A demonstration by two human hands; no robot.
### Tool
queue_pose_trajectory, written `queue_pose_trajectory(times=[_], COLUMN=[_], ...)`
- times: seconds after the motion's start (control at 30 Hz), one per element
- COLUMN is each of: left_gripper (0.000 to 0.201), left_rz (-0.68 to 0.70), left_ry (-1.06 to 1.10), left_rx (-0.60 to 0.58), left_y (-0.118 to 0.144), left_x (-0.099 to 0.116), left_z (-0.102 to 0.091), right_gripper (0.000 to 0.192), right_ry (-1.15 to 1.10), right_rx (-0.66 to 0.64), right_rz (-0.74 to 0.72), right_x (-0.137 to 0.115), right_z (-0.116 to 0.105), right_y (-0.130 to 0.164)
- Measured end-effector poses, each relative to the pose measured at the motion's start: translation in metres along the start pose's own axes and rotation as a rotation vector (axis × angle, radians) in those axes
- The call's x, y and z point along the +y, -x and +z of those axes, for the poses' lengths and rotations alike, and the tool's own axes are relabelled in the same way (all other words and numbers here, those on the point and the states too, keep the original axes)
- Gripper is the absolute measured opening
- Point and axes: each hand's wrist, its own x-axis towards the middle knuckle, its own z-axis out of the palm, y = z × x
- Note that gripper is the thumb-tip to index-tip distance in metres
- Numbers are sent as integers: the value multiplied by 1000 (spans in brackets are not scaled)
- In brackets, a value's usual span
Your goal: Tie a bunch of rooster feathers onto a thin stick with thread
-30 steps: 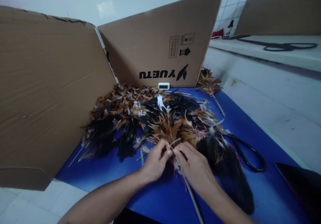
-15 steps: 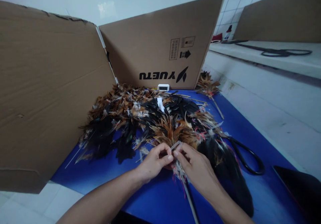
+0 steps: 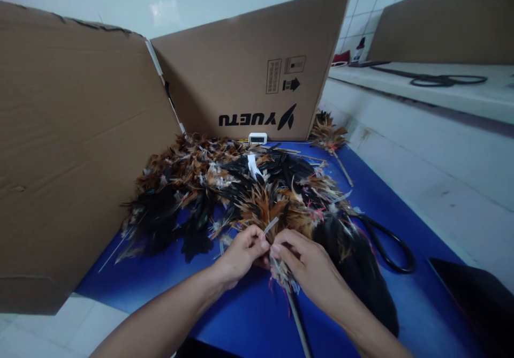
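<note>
My left hand point(image 3: 240, 253) and my right hand point(image 3: 311, 269) meet at the near edge of a pile of brown and black feathers point(image 3: 241, 192) on a blue mat point(image 3: 385, 208). Both hands pinch a bundle of feathers point(image 3: 265, 208) bound to a thin stick point(image 3: 297, 323) that runs toward me. A pale strip point(image 3: 271, 225) pokes up between the thumbs. The bundle's bound end, with pink and white thread, shows under my right fingers.
Brown cardboard panels point(image 3: 72, 133) stand at the left and back point(image 3: 249, 69). Black scissors point(image 3: 385, 240) lie right of the pile. A finished feather stick point(image 3: 331, 138) lies at the back right. A dark flat object point(image 3: 474, 299) sits at the right edge; a white ledge point(image 3: 421, 133) runs alongside.
My hands stay joined on the bundle, with small finger shifts. The whole view has drifted slightly left and down.
</note>
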Motion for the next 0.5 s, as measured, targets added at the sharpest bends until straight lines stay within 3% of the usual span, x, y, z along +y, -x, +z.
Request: queue_pose_trajectory(times=[0.23, 0.5], left_gripper=[43, 38], left_rz=[-12, 10], left_ry=[43, -42], left_rx=[46, 73], left_y=[1, 3], left_x=[-2, -5], left_z=[-1, -3], right_gripper=[18, 11], right_ry=[-1, -11], right_rx=[-134, -192], right_rz=[-123, -121], right_x=[-7, -5], right_z=[-12, -19], right_y=[2, 2])
